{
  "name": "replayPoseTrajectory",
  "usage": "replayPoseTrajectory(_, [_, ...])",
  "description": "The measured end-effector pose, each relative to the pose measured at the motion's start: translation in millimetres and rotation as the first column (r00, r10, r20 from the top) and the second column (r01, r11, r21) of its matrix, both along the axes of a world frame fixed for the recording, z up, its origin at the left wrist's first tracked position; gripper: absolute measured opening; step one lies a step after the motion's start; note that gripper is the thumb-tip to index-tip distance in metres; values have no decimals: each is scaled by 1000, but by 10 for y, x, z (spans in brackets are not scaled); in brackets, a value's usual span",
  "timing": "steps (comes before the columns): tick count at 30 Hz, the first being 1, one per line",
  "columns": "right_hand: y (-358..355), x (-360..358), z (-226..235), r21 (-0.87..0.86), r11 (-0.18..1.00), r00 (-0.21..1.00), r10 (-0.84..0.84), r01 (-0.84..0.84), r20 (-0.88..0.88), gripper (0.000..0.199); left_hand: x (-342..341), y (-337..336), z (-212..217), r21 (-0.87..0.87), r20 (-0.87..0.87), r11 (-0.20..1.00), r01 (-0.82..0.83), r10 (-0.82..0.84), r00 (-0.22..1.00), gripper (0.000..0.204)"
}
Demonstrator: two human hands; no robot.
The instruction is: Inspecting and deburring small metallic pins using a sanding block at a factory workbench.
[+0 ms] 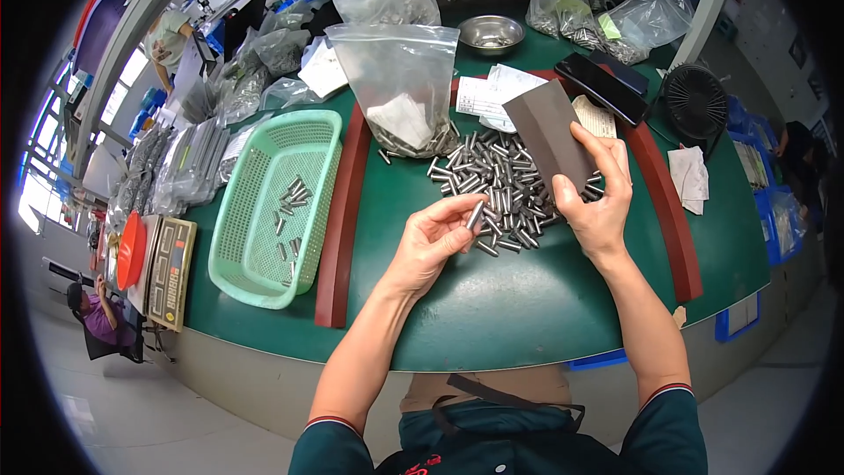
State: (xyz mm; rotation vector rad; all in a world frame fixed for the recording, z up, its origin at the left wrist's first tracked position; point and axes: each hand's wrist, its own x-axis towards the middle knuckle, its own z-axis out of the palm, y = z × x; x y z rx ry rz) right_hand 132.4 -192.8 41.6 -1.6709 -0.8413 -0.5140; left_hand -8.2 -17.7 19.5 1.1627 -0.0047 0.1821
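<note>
Pins (505,189) of bright metal, short smooth cylinders, lie heaped on the green table (492,308) just ahead of both hands, between two dark red strips. Far left stands a grey scale (171,271) with a red dish (132,249) beside it. Next comes a mint-green plastic basket (251,268) with a mesh of small holes, and a few loose pins rest on its floor. Behind the heap a clear plastic bag (400,79) stands open, with more pins and a white slip inside. The left hand (432,242) has its fingers curled close, thumb and fingertips pinching a single pin (476,215) at the near edge of the heap. The right hand (600,202) grips a flat dark grey card (549,136), stiff and matte, thumb on its front face and fingers closed behind, its lower edge standing among the pins. Further right a small black fan (694,101) sits near the table's rim, with a steel bowl (491,32) further back.
</note>
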Motion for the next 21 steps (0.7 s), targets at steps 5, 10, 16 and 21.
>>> replayPoseTrajectory(5, [-17,-56,-44,-72,997,998,20,-16,52,61,-23,31,-13,-75,6,997,0,0,1000,45])
replayPoseTrajectory(10, [6,-109,-27,-123,992,993,44,-30,107,63,-19,52,-16,-89,14,996,-4,5,1000,46])
replayPoseTrajectory(16, [20,-166,-5,-193,980,978,80,-42,195,66,-22,77,-4,-75,2,996,-43,44,999,48])
replayPoseTrajectory(21, [15,-178,8,-206,976,965,114,-65,235,68,-40,91,4,-95,11,993,-72,73,997,46])
